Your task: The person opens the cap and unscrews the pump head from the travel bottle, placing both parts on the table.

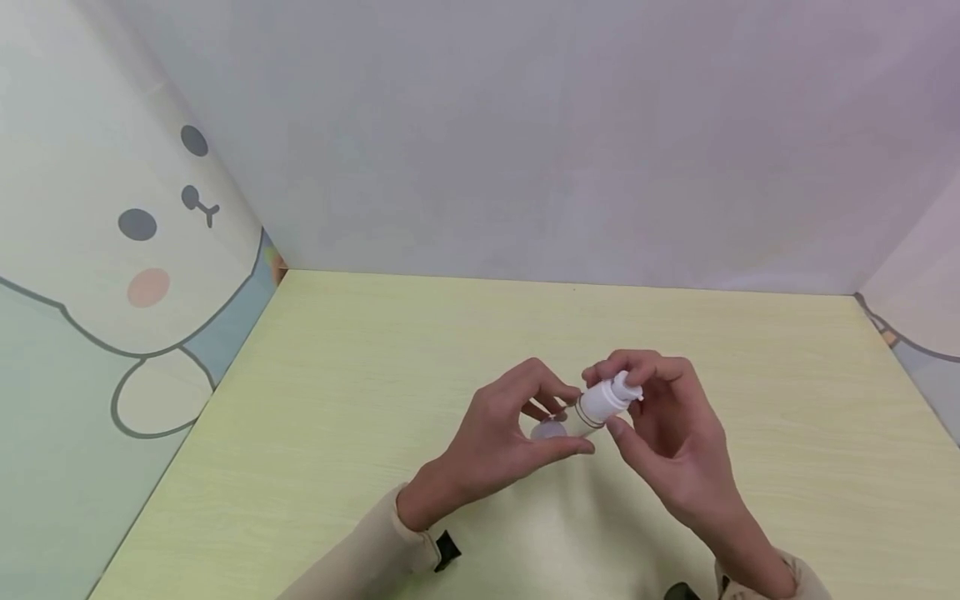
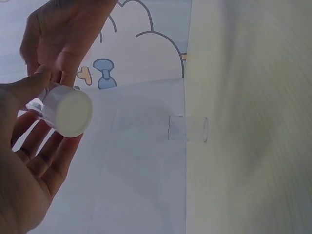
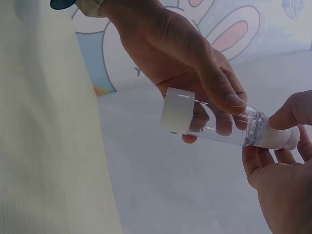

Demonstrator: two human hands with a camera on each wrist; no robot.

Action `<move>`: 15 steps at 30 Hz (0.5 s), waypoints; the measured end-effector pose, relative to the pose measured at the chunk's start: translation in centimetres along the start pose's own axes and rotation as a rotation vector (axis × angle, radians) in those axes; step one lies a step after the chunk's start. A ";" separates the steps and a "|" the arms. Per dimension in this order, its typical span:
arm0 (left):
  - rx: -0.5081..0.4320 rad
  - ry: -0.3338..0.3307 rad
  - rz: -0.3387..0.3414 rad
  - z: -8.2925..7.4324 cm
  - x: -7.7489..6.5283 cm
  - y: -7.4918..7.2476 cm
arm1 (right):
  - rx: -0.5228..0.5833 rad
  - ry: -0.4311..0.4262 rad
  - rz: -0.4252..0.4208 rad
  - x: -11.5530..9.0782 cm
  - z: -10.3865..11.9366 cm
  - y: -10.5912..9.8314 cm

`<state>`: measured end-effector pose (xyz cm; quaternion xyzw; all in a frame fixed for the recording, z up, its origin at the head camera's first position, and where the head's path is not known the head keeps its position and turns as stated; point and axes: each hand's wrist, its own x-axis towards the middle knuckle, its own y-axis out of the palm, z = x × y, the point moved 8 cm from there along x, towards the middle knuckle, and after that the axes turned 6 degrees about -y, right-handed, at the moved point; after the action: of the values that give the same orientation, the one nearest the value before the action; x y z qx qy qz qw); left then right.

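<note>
Held at a slant above the table is a small pump bottle with a clear body [image 3: 209,133], a white base [image 3: 178,111] and a white pump top [image 1: 602,402]. My left hand [image 1: 498,437] grips the clear body between thumb and fingers, near the base. On the other end, my right hand [image 1: 686,454] pinches the pump top, thumb below and fingers above in the head view. The left wrist view looks straight at the round base [image 2: 74,113], which hides most of the bottle behind it.
A see-through cylinder [image 2: 205,129] stands on the pale yellow wood-grain table [image 1: 360,350], faint in the left wrist view. Plain light cloth [image 1: 525,150] hangs behind the table, and cloth with a cartoon animal print [image 1: 97,250] covers the left side.
</note>
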<state>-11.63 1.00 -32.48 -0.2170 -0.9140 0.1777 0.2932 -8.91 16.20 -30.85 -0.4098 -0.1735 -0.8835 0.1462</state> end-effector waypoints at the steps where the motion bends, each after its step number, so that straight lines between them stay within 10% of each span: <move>1: 0.003 0.002 0.000 0.0 0.0 0.0 | -0.009 -0.002 -0.003 0.0 0.0 0.0; 15: 0.061 0.033 -0.007 -0.2 0.0 0.5 | -0.273 0.091 -0.181 -0.6 -0.2 -0.9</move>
<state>-11.37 1.45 -32.51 -0.2075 -0.9041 0.2006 0.3151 -8.97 16.99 -31.61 -0.3681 -0.0813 -0.9261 0.0167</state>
